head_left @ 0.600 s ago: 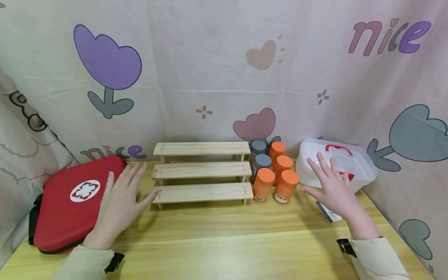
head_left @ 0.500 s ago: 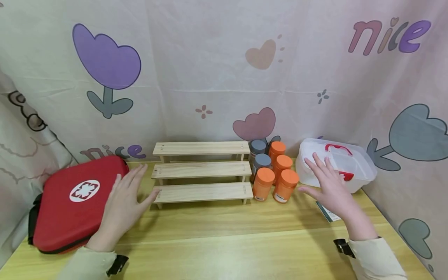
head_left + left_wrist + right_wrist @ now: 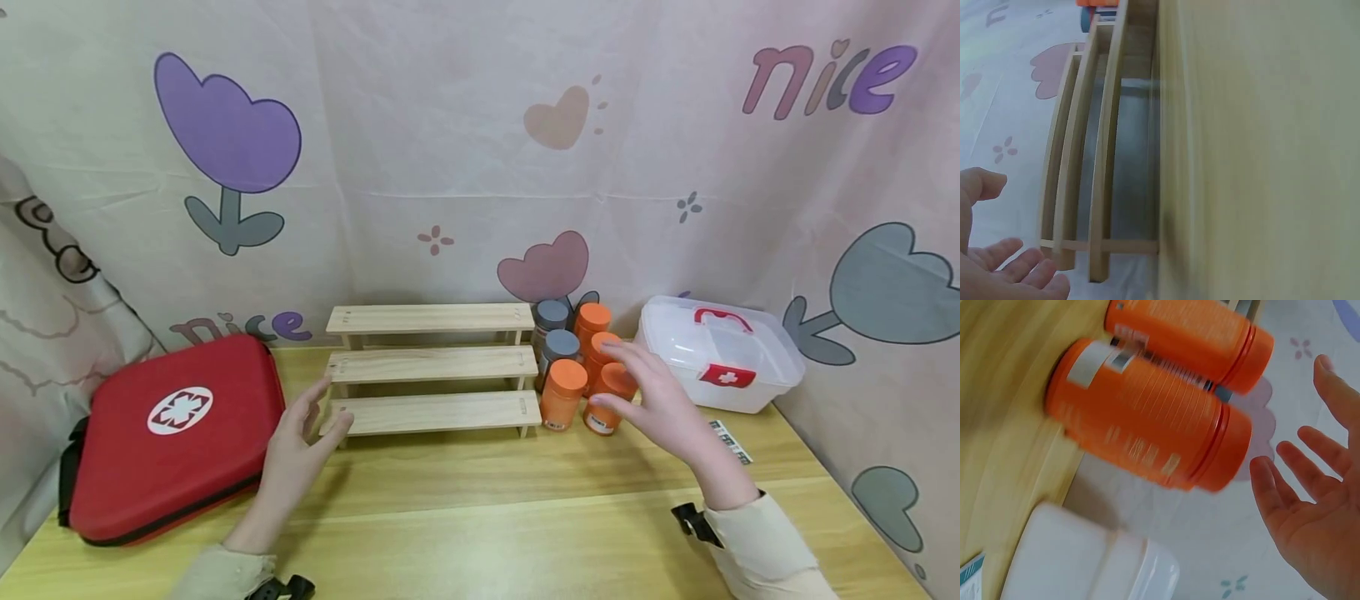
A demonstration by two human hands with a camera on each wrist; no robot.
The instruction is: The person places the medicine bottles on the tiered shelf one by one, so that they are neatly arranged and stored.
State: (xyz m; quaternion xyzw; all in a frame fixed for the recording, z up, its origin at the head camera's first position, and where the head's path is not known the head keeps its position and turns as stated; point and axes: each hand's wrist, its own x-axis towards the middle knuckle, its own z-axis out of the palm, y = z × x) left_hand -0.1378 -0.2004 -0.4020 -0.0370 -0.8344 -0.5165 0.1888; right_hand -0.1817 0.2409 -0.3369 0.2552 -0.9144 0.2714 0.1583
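My right hand (image 3: pixel 660 412) hangs over the front right orange bottle (image 3: pixel 609 412), its fingers loosely spread. In the right wrist view a gap shows between the fingertips (image 3: pixel 1260 472) and that bottle's orange lid (image 3: pixel 1235 450). My left hand (image 3: pixel 296 454) is at the left end of a three-step wooden rack (image 3: pixel 442 414), thumb and fingers apart and holding nothing. Whether it touches the rack's end I cannot tell. Several orange bottles and two grey-lidded bottles (image 3: pixel 561 346) stand close together at the rack's right end.
A red first-aid case (image 3: pixel 180 467) lies on the left of the wooden table (image 3: pixel 450 533). At the back right is a clear lidded box (image 3: pixel 675 367) with a red handle. A small printed card (image 3: pixel 731 442) lies before it. A patterned curtain (image 3: pixel 420 150) hangs behind.
My right hand has moved left, from in front of the clear box to over the orange bottles. My left hand has moved lower and slightly right, off the red case toward the rack's end.
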